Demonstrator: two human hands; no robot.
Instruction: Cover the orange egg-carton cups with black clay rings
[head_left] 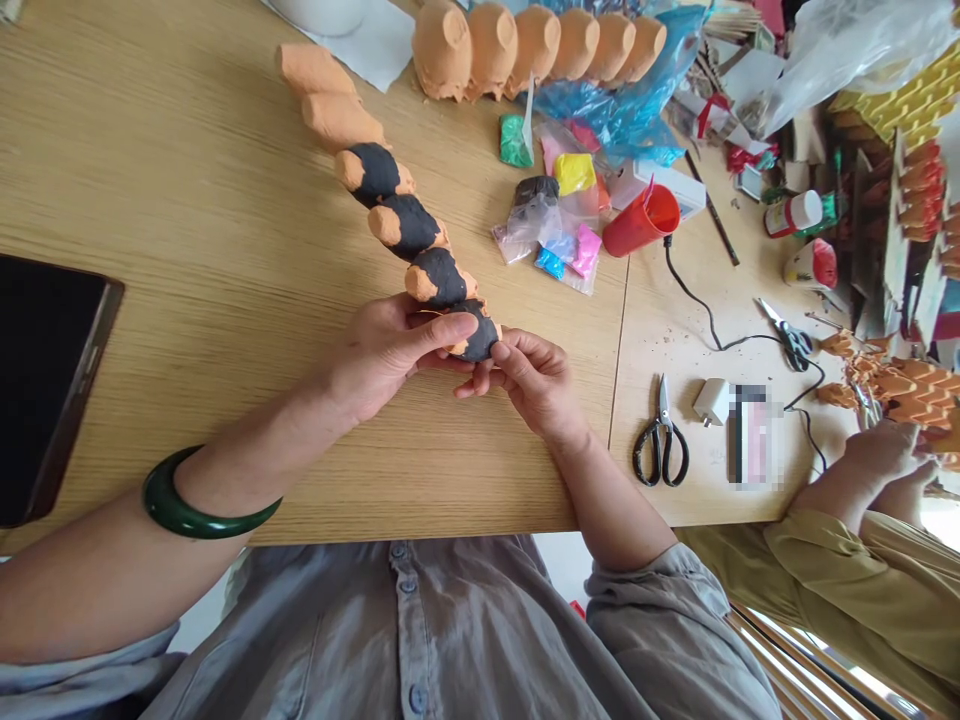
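Note:
My left hand (382,355) is closed around a small orange clay figure (476,335) with a black clay layer on its upper side, my thumb lying over it. From the other side my right hand (536,380) pinches the edge of the same piece between thumb and fingers; its underside is hidden. Just beyond my left hand, a slanting row of orange clay figures (386,225) stretches away. Those nearest carry black patches, while the two farthest are plain orange. Whether the held figure touches the row, I cannot tell.
Plain orange figures (536,45) stand at the back. Bagged coloured clay (575,173), a red cup (645,220), black-handled scissors (661,440) and a white charger plug (712,400) lie to the right. A dark tablet (49,385) is left. A co-worker's hands (892,450) work at far right.

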